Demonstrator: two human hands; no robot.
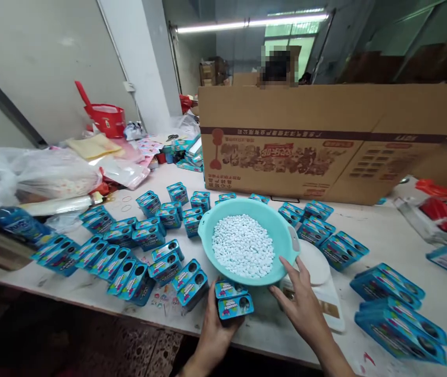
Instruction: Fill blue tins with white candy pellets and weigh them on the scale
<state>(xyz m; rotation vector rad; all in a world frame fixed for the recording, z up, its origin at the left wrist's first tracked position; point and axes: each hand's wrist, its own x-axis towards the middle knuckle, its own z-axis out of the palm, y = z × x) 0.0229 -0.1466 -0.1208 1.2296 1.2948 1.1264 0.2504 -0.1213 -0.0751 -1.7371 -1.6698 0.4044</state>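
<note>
My left hand (212, 331) grips a blue tin box (234, 306) at the table's front edge, with a second blue tin (228, 288) stacked just behind it. My right hand (301, 305) is spread open, fingertips touching the rim of a turquoise bowl (282, 230) full of small white pellets (242, 246). The bowl rests partly over a white scale (317, 272) under my right hand.
Several blue tins (129, 246) lie across the table to the left, more sit behind the bowl (325, 230) and at the right (396, 314). A large cardboard box (325, 141) stands behind, with a person beyond it. Plastic bags (38, 175) and a red basket (105, 118) are far left.
</note>
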